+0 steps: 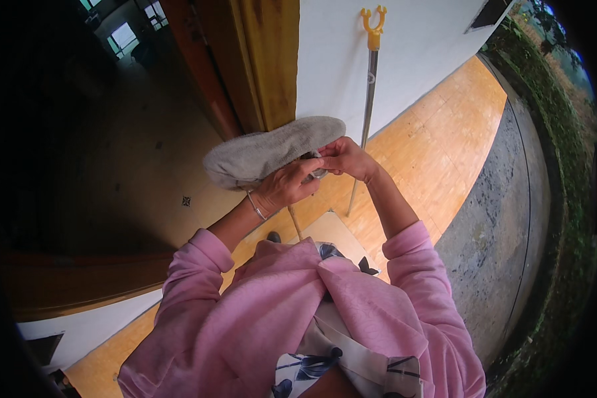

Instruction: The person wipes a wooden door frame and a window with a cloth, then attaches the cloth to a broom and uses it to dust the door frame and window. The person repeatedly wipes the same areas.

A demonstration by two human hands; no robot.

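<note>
A long, grey, towel-like cloth pad (273,149), apparently a mop head, is held up before me at the door frame. My left hand (289,183) grips around its lower side, with a bracelet on the wrist. My right hand (346,158) pinches at the pad's lower edge near its right end, and its fingers meet those of the left hand. A small, pale, shiny part (319,172) shows between the hands; its kind is unclear. Below them a thin wooden stick (295,221) runs down towards my body; its upper join is hidden by my left hand.
A metal pole (370,94) with a yellow forked top leans on the white wall (328,64). Left of it stands a wooden door frame (273,59) beside a dark room. Orange floor tiles (428,129) border grey concrete (497,209). A pale board or mat (336,231) lies below.
</note>
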